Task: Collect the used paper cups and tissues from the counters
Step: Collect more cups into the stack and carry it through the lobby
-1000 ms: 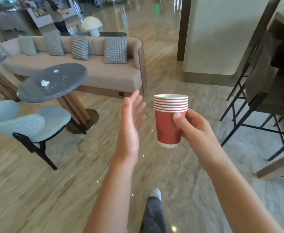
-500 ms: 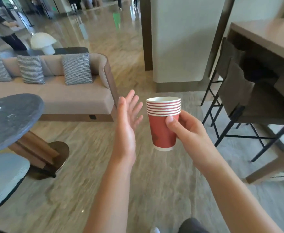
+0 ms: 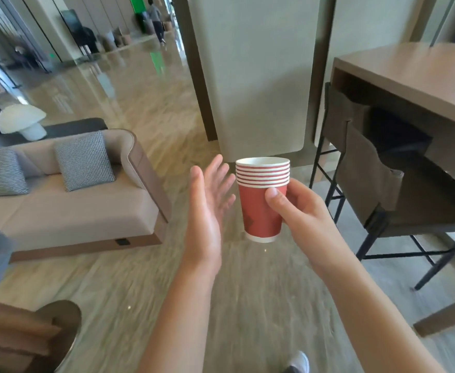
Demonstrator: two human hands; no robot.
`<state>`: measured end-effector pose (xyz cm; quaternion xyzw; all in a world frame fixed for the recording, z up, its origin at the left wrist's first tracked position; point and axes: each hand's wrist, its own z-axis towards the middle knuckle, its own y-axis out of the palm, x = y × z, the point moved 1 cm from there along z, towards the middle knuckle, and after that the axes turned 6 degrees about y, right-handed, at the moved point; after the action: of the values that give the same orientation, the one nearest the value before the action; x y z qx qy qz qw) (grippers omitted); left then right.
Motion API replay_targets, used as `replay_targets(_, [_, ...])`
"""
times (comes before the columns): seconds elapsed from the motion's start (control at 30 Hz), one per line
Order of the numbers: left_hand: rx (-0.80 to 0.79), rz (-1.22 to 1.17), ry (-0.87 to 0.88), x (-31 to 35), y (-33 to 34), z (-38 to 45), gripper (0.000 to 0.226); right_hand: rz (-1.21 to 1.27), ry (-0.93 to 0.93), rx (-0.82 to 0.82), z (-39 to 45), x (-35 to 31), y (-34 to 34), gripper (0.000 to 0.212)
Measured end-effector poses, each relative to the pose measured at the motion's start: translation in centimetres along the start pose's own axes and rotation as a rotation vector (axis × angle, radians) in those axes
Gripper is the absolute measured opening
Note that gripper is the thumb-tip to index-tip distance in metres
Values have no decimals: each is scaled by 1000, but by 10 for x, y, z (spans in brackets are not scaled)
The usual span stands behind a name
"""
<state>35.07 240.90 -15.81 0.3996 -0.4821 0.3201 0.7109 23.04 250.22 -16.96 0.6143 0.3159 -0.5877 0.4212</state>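
1. While the right hand (image 3: pixel 299 211) grips a nested stack of red cups (image 3: pixel 262 197) at centre, collection appears well underway.
2. The left hand (image 3: pixel 207 200) hangs open, empty.
3. No tissues visible; the counter (image 3: pixel 409 74) at right looks bare.

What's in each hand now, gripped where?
Right hand grips the stack of red paper cups around its upper wall, below the rims. Left hand is open, empty.

A polished marble floor (image 3: pixel 145 109) runs down the lobby, glossy with reflected daylight. On the left stands a beige sofa (image 3: pixel 67 208) with checked cushions (image 3: pixel 85 160), a white mushroom lamp (image 3: pixel 23 121) behind it. A broad pale pillar (image 3: pixel 250 76) rises ahead. On the right, a brown wooden counter (image 3: pixel 414 76) with dark metal-legged stools (image 3: pixel 398 208) tucked beneath.
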Motion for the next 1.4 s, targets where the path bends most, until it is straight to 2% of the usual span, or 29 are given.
replay_targets(0.13, [-40, -28, 23, -8, 31, 71, 77, -2, -46, 3, 70, -18, -31, 33])
replay_targets(0.3, [-125, -39, -3, -30, 85, 134, 76, -21, -63, 96, 117, -28, -82, 39])
replay_targets(0.53, [-348, -28, -93, -78, 174, 205, 71, -42, -61, 351, 154, -29, -163, 28])
replay_targets(0.7, [-507, -38, -120, -109, 220, 256, 83, -83, -61, 517, 195, -29, -201, 24])
replay_targets(0.83, [-613, -46, -128, -125, 246, 313, 84, -117, -75, 634, 238, -32, -217, 35])
replay_targets(0.97, [-693, -60, -119, -134, 264, 382, 74, -129, -93, 717, 294, -42, -225, 53])
replay_targets(1.13, [-723, -77, -108, -150, 261, 465, 77, -124, -111, 758, 370, -38, -219, 41])
replay_targets(1.27, [-681, -84, -149, -164, 243, 521, 80, -116, -77, 705, 429, -26, -205, 45])
replay_targets(1.4, [-584, -88, -146, -177, 215, 577, 77, -117, -54, 605, 496, -22, -195, 39])
